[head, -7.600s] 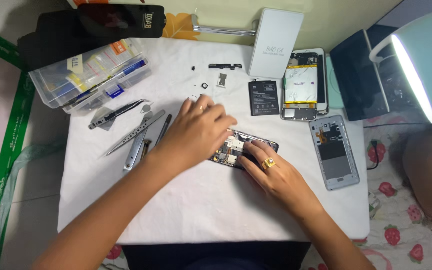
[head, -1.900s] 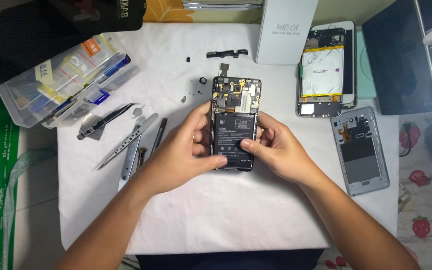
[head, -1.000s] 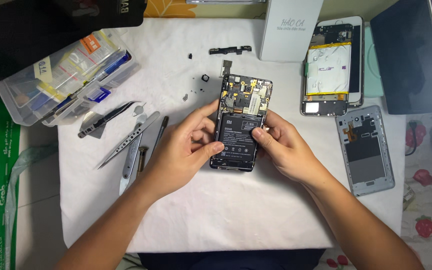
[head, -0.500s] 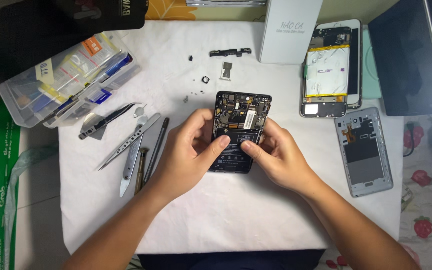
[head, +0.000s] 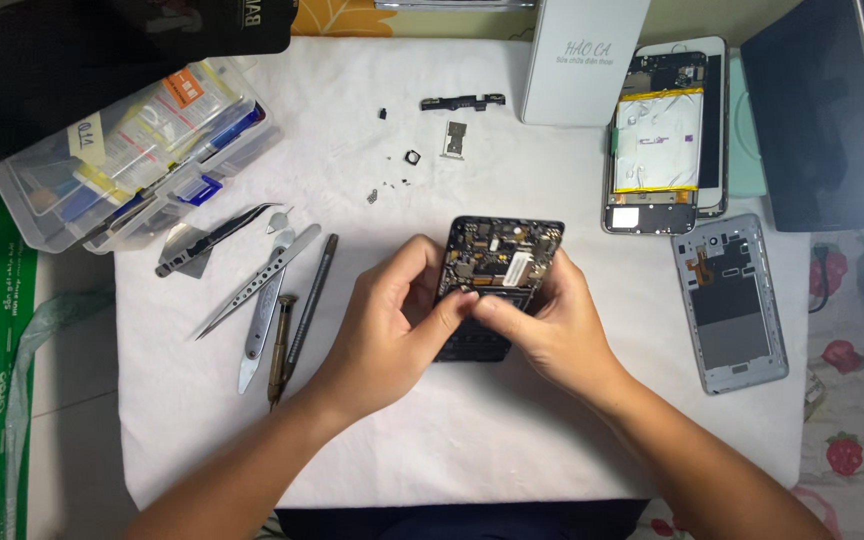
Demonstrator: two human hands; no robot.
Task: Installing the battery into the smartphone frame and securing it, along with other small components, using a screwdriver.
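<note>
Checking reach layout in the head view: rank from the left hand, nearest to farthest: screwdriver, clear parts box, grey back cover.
From the left hand:
1. Screwdriver, just to its left on the white cloth, among the tools.
2. Grey back cover, off to the right, past the right hand and the opened phone.
3. Clear parts box, at the far upper left corner.

White cloth [head: 252, 430] bears tweezers [head: 252, 282], screwdriver [head: 307, 300]; clear parts box [head: 132, 150] upper left; grey back cover [head: 730, 300] right.
</note>
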